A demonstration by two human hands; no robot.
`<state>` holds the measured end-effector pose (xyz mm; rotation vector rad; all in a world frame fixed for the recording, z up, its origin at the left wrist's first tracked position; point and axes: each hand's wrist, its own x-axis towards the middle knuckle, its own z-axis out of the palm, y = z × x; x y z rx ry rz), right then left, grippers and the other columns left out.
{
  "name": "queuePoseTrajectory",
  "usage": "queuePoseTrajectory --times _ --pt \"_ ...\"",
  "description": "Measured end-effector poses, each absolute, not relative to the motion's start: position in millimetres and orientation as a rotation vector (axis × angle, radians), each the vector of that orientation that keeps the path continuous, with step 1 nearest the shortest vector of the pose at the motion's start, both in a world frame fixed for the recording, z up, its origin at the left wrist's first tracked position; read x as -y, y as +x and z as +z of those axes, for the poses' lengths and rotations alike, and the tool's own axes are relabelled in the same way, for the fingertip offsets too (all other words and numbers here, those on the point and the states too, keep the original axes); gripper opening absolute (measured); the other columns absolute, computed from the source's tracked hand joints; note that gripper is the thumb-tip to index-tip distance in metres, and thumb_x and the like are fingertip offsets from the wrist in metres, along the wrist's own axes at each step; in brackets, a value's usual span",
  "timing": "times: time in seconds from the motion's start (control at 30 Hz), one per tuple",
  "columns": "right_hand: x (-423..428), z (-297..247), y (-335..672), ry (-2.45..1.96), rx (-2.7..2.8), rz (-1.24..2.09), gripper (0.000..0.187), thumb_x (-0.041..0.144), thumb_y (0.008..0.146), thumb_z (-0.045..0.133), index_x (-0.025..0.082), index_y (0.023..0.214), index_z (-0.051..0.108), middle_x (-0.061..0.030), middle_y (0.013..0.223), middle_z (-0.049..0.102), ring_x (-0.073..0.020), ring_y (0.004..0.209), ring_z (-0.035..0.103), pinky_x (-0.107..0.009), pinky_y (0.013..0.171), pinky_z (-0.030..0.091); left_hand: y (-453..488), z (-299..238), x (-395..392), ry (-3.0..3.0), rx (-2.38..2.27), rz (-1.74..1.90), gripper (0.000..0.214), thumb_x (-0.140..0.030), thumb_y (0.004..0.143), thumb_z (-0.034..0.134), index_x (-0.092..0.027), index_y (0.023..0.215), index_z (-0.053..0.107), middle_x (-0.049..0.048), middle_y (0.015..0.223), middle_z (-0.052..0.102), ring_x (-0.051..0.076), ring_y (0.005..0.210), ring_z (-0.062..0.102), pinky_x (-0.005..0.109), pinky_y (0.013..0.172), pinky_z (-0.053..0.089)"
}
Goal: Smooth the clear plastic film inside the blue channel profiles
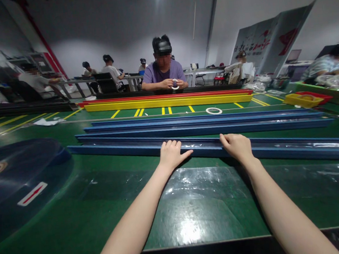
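A long blue channel strip point(123, 146) runs across the green table, slightly slanted, its right end passing out of view. My left hand point(171, 155) is closed over it near the middle, fingers hooked into the channel and thumb stretched along the front wall. Farther right, my right hand point(238, 147) grips the same strip, with its fingers curled tight over the edge. Shiny clear film shows inside the channel between my hands. In front of the strip, a wide band of clear plastic film point(199, 182) lies flat on the table, partly behind my forearms.
Two more blue strips point(206, 129) lie just beyond. A large film roll point(52, 163) is at the left. Red and yellow strips point(166, 101) and a white tape ring point(214, 110) lie farther back. Opposite, a co-worker point(163, 71) handles a tape roll. Yellow bins point(302, 100) stand right.
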<state>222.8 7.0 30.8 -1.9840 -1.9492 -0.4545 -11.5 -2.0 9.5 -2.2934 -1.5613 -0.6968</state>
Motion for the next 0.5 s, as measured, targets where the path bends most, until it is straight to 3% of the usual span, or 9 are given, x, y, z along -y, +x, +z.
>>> queuePoseTrajectory --times 0.27,0.5 --pt "-6.2 21.8 162.4 -1.548 2.08 -0.585 0.042 0.034 0.084 0.028 0.017 0.058 0.055 -0.0025 0.062 0.06 -0.0089 0.06 0.05 -0.023 0.05 0.019 -11.8 4.7 0.5 -2.247 1.487 -0.735 0.046 -0.056 0.076 0.038 -0.016 0.072 0.058 0.0079 0.075 0.06 0.021 0.077 0.051 0.034 0.069 0.032" --pt "-12.1 17.0 141.5 -1.585 2.006 -0.539 0.041 0.033 0.084 0.029 0.017 0.057 0.055 -0.0016 0.062 0.061 -0.0086 0.056 0.051 -0.023 0.05 0.02 -10.5 3.9 1.1 -2.248 1.461 -0.732 0.035 -0.048 0.074 0.043 -0.016 0.072 0.058 0.0071 0.075 0.059 0.021 0.076 0.05 0.034 0.069 0.032"
